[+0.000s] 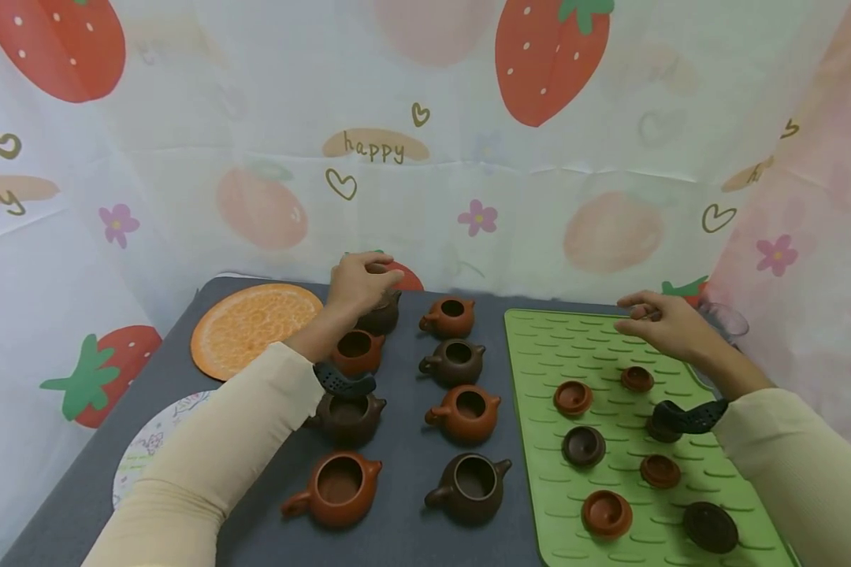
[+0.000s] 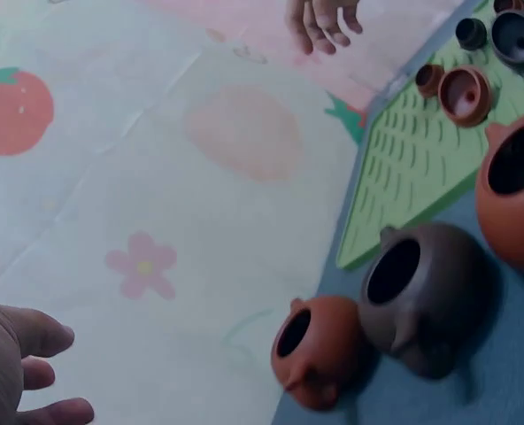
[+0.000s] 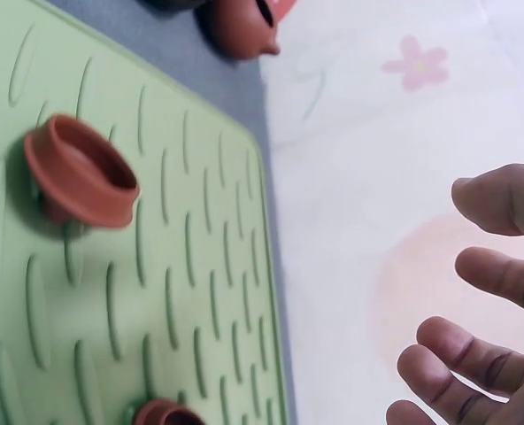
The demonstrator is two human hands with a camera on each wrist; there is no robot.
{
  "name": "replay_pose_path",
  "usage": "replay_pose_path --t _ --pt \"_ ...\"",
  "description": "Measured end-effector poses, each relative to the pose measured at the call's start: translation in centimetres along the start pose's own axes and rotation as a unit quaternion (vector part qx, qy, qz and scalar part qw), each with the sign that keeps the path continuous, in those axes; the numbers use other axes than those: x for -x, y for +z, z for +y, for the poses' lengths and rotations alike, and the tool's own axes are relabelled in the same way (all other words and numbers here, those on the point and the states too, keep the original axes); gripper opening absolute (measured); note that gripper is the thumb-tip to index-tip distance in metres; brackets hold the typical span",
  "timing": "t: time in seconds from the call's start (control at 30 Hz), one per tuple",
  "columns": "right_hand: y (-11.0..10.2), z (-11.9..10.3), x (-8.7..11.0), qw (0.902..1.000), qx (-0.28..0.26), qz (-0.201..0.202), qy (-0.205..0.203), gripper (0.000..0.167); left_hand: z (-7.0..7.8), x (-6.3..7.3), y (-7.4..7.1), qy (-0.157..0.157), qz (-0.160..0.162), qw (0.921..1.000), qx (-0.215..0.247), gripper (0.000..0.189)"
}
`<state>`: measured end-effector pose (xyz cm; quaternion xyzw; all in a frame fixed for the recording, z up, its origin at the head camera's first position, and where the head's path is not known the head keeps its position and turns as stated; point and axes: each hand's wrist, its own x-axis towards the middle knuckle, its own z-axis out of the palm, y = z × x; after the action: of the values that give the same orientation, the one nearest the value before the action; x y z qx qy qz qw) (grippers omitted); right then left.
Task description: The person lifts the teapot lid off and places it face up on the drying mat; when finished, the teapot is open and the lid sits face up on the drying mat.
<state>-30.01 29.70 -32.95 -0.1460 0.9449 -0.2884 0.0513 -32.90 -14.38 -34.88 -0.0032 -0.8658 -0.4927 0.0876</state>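
Note:
My left hand (image 1: 362, 283) hovers over the dark brown teapot (image 1: 379, 316) in the far left corner of the group, hiding its top. In the left wrist view its fingers (image 2: 45, 332) are apart, with nothing visible between them. Raised above the far right end of the green mat (image 1: 539, 346), my right hand (image 1: 670, 323) has loosely bent, spread fingers (image 3: 501, 199) and holds nothing. Nearest below it lies a small reddish lid (image 1: 637, 379), rim up. Other lids rest on the mat, among them a dark one (image 1: 584, 446) and a reddish one (image 1: 607, 514).
Two columns of lidless teapots stand on the grey cloth (image 1: 397, 543), including a reddish one (image 1: 340, 488) and a dark one (image 1: 471, 488) in front. An orange-slice mat (image 1: 248, 327) and a patterned white mat (image 1: 142, 457) lie at left. A strawberry-print curtain (image 1: 425, 197) hangs behind.

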Motion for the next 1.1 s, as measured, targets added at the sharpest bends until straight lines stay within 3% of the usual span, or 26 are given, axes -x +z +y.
replay_pose_path --t 0.23,0.43,0.87,1.1 --pt "0.0 -2.0 -0.3 0.9996 -0.001 0.004 -0.028 0.053 -1.8 0.4 -1.8 0.019 0.023 0.9992 0.026 0.04" --pt "0.1 -3.7 -0.6 0.999 -0.016 0.002 -0.041 0.053 -4.2 0.4 -2.8 0.01 0.033 0.9988 0.035 0.039" --pt "0.2 -6.4 -1.2 0.998 -0.006 0.007 -0.062 0.051 -9.0 0.3 -3.4 -0.048 -0.007 0.9977 0.047 0.042" --pt "0.6 -7.7 -1.8 0.996 -0.015 0.008 -0.088 0.048 -11.2 0.2 -3.5 -0.082 -0.028 0.9959 0.026 0.045"
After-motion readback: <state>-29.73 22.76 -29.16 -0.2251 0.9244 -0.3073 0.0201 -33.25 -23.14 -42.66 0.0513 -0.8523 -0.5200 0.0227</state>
